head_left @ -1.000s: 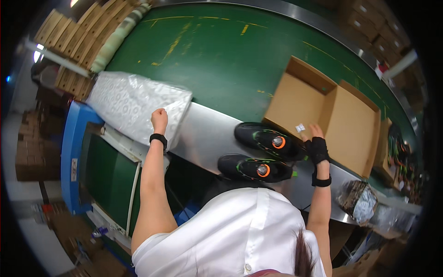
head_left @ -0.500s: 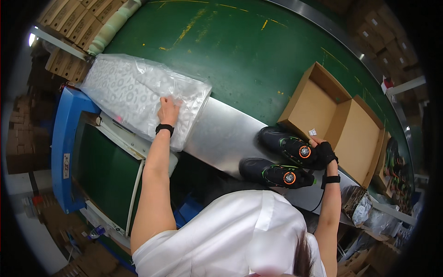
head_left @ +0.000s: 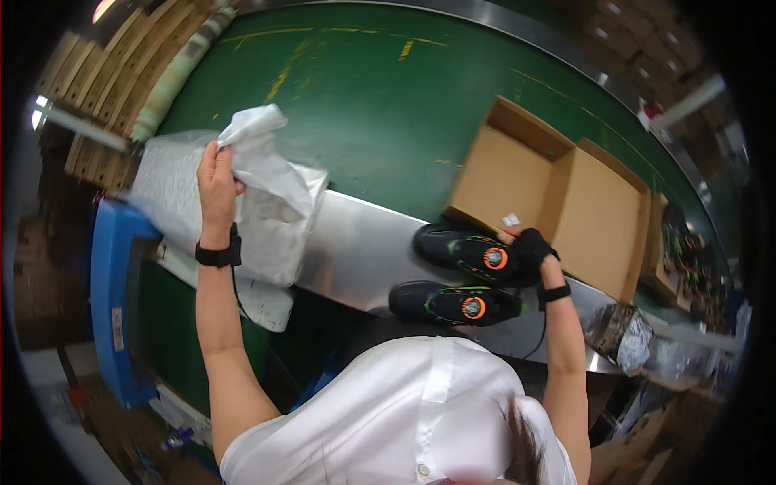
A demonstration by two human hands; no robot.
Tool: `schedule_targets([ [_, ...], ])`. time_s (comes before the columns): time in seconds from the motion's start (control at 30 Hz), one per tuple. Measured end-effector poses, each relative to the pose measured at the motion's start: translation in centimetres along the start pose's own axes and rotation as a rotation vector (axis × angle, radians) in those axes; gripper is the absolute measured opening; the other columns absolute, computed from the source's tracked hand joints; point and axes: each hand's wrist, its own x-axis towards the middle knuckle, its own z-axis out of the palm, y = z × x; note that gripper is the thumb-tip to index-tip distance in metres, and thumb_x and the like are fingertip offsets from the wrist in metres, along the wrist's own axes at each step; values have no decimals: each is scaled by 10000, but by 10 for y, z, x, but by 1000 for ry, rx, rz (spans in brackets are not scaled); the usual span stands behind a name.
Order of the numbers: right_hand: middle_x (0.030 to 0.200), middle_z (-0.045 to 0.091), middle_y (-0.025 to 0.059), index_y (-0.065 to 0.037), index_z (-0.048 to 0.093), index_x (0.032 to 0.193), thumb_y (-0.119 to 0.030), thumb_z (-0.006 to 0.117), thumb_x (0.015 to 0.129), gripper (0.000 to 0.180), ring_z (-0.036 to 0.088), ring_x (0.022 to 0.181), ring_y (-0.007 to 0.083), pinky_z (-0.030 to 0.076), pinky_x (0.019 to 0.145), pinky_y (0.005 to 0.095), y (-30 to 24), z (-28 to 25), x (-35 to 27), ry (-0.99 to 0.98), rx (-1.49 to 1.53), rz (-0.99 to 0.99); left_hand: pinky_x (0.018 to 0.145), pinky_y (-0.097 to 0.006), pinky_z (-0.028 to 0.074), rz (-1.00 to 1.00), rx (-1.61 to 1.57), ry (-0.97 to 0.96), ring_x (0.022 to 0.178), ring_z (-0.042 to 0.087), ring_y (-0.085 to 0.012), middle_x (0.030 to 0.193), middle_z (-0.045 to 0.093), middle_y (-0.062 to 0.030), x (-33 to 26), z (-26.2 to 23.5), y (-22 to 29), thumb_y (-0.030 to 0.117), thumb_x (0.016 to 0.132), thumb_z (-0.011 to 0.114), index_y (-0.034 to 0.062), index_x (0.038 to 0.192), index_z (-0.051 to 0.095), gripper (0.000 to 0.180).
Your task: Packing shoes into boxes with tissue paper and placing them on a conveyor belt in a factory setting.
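My left hand grips a sheet of white tissue paper and lifts it off a stack of the same paper at the left of the steel shelf. My right hand, in a black glove, rests on the heel of a black shoe with an orange dial. A second black shoe lies just in front of it. An open brown cardboard box with its lid folded back sits on the green belt right behind the shoes.
A blue machine frame stands at the left below the paper stack. Flat cardboard pieces are piled at the upper left. Crumpled paper and plastic lie at the right end of the shelf. More boxes line the far right.
My left hand has closed on the top sheet and pulled it up, so it now hangs crumpled. The right hand stays on the shoe.
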Motion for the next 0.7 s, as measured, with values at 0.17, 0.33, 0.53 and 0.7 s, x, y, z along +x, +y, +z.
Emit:
schedule_targets([
  [0.17, 1173, 468, 147, -69, 275, 1304, -234, 675, 694, 747, 488, 1041, 230, 399, 853, 324, -78, -23, -30, 38, 238, -520, 358, -177, 301, 2, -295, -396, 440, 379, -29, 609, 426, 35, -30, 178, 48, 117, 876, 399, 45, 911, 492, 123],
  [0.33, 943, 536, 79, -26, 346, 1224, -129, 624, 742, 566, 526, 814, 142, 445, 706, 261, -68, -27, -24, 594, 1078, -363, 444, -227, 371, -59, -355, -756, 518, 443, -109, 646, 458, -15, -71, 345, 61, 170, 844, 486, 3, 935, 471, 190],
  [0.53, 856, 549, 22, -94, 487, 1079, -122, 634, 722, 387, 510, 665, 94, 433, 542, 208, 86, -93, -48, 1443, 1055, 97, 482, -215, 389, 292, -120, -857, 539, 463, -90, 687, 492, -20, -95, 422, 33, 224, 809, 573, 8, 898, 533, 238],
  [0.7, 991, 531, 134, -54, 416, 1132, -74, 610, 724, 452, 529, 809, 239, 462, 717, 347, 242, -122, -130, 1923, 702, 213, 681, -369, 454, 625, 542, -578, 805, 542, -292, 949, 510, -157, -52, 377, -31, 366, 750, 588, 14, 1004, 523, 440],
])
